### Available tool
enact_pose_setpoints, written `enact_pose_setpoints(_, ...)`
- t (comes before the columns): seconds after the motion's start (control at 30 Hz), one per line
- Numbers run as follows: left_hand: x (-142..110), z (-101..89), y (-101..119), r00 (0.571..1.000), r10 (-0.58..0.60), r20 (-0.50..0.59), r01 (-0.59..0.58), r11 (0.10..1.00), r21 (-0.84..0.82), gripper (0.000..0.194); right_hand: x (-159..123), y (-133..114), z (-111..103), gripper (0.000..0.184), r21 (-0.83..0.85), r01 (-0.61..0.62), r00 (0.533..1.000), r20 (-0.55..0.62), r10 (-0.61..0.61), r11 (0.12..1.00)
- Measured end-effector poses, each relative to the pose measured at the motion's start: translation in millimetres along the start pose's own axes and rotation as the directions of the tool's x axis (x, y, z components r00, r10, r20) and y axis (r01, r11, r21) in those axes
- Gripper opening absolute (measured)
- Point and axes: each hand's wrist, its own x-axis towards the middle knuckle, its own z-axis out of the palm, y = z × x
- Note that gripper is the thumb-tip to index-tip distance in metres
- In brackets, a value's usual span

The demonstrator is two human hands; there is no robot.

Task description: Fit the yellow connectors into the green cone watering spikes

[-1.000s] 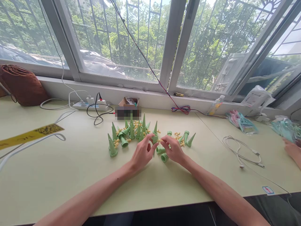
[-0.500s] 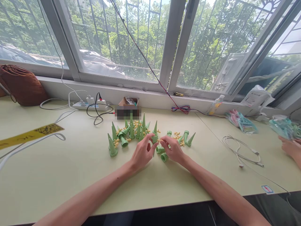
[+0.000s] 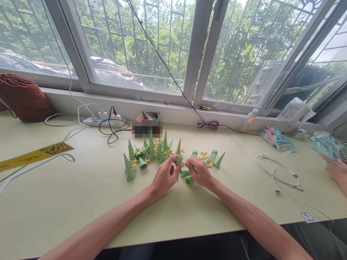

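My left hand [image 3: 164, 174] grips a green plastic watering spike [image 3: 179, 159] by its collar, open end up and point downward. A small yellow valve [image 3: 183, 163] sticks out from the spike's right side. My right hand [image 3: 201, 172] pinches the valve's outer end, its fingertips partly hiding it. Left of my hands stands a cluster of green spikes [image 3: 130, 171], mostly points up, with yellow valves [image 3: 133, 164] among them. Just below my right hand a green spike [image 3: 189, 180] lies with its open end facing me. More spikes [image 3: 219, 160] and loose yellow valves [image 3: 210, 163] are to the right.
A small cardboard box [image 3: 141, 117] and a power strip [image 3: 93, 121] sit along the window sill. White cable [image 3: 271, 169] lies coiled on the right. At the far right another person's hand [image 3: 336, 169] touches a plastic-wrapped packet [image 3: 324, 144]. A bottle [image 3: 248, 121] stands at the back.
My hands stay almost in place at the spike and valve. The right fingers have shifted slightly, and the view has moved a little.
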Motion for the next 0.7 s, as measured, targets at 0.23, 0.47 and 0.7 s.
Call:
enact_pose_setpoints(0.23,0.6,-0.3,-0.8,1.0,-0.016,-0.008,0.016,1.0,-0.01,0.021,0.4,-2.4,-0.2,0.037,0.02,-0.034,0.999,0.017,0.034,0.999)
enact_pose_setpoints(0.47,2.6,-1.0,-0.7,0.999,-0.033,-0.027,0.032,0.999,-0.017,0.022,1.9,-4.7,-0.7,0.013,0.112,0.001,1.0,-0.029,0.002,0.994)
enact_pose_setpoints(0.7,0.2,0.3,-1.6,1.0,-0.02,0.003,0.02,1.0,-0.01,0.023,0.0,0.5,-0.6,0.03,-0.008,0.024,1.0,0.003,-0.024,1.0)
